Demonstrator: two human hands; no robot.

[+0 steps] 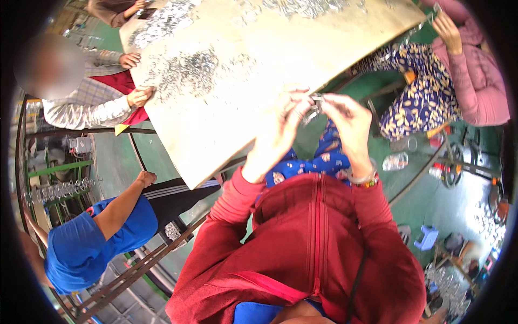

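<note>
In front of my chest, just off the near edge of the wooden table [205, 137], my two hands meet over small shiny metal pieces [312, 112]. My left hand [276, 129] is closed, thumb and fingers pinching the pieces from the left. From the right, my right hand [353, 125] grips them with fingertips pressed together. The pieces look like a short linked cluster of clips or buckles; glare and their small size hide the exact kind. Loose heaps of similar small metal parts [189, 70] lie on the tabletop beyond my left hand.
More metal parts [164, 24] are spread at the table's far side. Co-workers sit around it: a plaid-sleeved person [89, 110] at left, a pink-sleeved person [469, 81] at right. A person in a blue shirt [102, 243] is at lower left. A blue stool [427, 237] stands right.
</note>
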